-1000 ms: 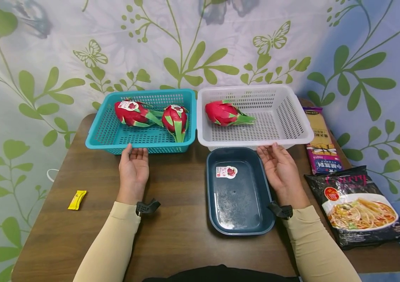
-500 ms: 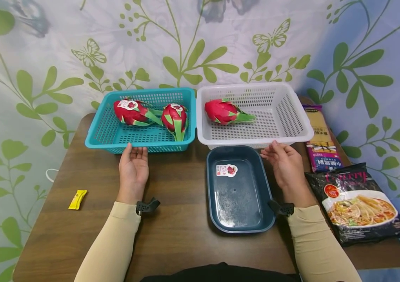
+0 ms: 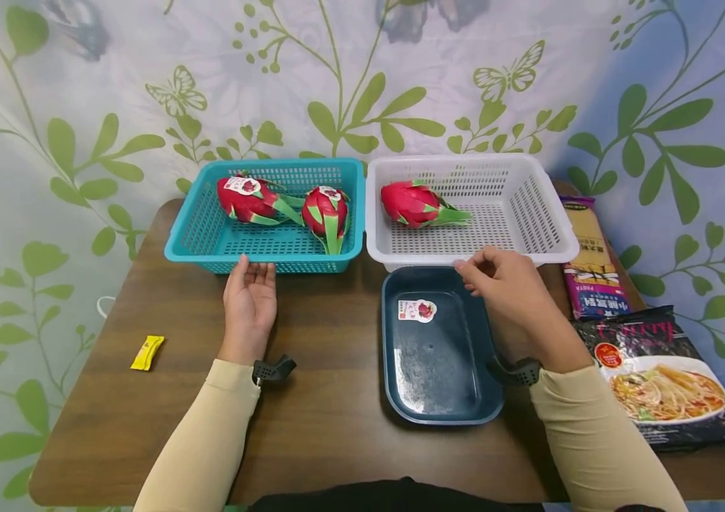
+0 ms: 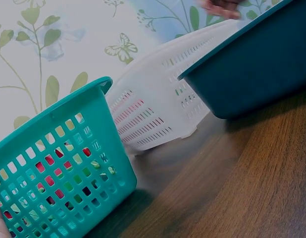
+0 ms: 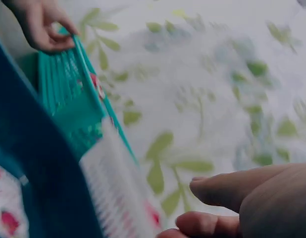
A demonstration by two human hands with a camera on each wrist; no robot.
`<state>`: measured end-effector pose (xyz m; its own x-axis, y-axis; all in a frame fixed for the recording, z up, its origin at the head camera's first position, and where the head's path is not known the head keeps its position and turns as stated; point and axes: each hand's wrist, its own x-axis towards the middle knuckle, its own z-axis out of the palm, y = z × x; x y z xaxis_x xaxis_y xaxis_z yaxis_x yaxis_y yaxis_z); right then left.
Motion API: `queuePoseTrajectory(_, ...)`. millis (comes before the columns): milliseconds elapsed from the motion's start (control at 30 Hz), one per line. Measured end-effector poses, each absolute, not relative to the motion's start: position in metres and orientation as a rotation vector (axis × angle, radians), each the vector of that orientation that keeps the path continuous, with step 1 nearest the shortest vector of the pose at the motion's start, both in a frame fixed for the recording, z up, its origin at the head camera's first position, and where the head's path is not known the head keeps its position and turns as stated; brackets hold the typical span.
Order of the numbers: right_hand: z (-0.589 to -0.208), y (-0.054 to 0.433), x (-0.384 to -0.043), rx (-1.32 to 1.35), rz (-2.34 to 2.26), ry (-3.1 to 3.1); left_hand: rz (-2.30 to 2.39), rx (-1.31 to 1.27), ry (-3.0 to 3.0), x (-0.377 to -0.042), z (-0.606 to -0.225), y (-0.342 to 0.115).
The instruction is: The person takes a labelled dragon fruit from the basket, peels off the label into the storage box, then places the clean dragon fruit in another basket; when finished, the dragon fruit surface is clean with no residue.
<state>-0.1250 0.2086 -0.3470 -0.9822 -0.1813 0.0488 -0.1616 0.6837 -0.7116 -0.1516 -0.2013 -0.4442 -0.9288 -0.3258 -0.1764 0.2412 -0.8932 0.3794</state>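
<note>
behind the navy plastic tray (image 3: 439, 363) and off to its left, the left hand (image 3: 251, 306) holds the front rim of a turquoise slotted basket (image 3: 311, 266), thumb at the top edge and fingers beneath; that basket carries two stickered dragon fruits, one lying sideways (image 3: 247, 199) and one with its green tips toward the front (image 3: 325, 213). the right hand (image 3: 506, 284) hangs over the tray's back right corner, its fingers loosely bent with nothing visible in them. just behind the tray, a white mesh basket (image 3: 497, 227) bears a third dragon fruit (image 3: 416, 205). a tug on the turquoise rim could tilt that basket and roll its fruit, or scrape it along its white neighbour, as the two stand nearly rim to rim behind the tray. were the right hand to drop, it might catch the tray's edge and shove it into the white basket, since so little room lies between. the brown wood-grain desk (image 3: 330, 355) looks smooth, so things may slide. right of the tray lie a pasta packet (image 3: 593, 263) and a black noodle bag (image 3: 669, 384); far left, a small yellow sachet (image 3: 147, 353). behind everything hangs a leaf-and-butterfly backdrop (image 3: 337, 71).
</note>
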Motion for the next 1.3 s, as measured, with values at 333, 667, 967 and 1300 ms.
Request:
queuePoseTrajectory(333, -0.313, 0.096, -0.206, -0.624, -1.071, 2.821, -2.783, 0.341, -0.503, -0.151, -0.442, -0.201)
queuePoseTrajectory(667, -0.334, -0.005, -0.261, -0.552, -0.920, 2.776, -2.779, 0.327, -0.538, -0.154, -0.442, -0.198)
queuePoseTrajectory(967, -0.356, -0.043, -0.277, -0.215, -0.637, 2.816, -2.764, 0.334, -0.560, -0.154, -0.446, -0.199)
queuePoseTrajectory(1300, -0.376, -0.057, -0.282, -0.116, -0.633, 2.869, -2.761, 0.326, -0.577, -0.151, -0.446, -0.201)
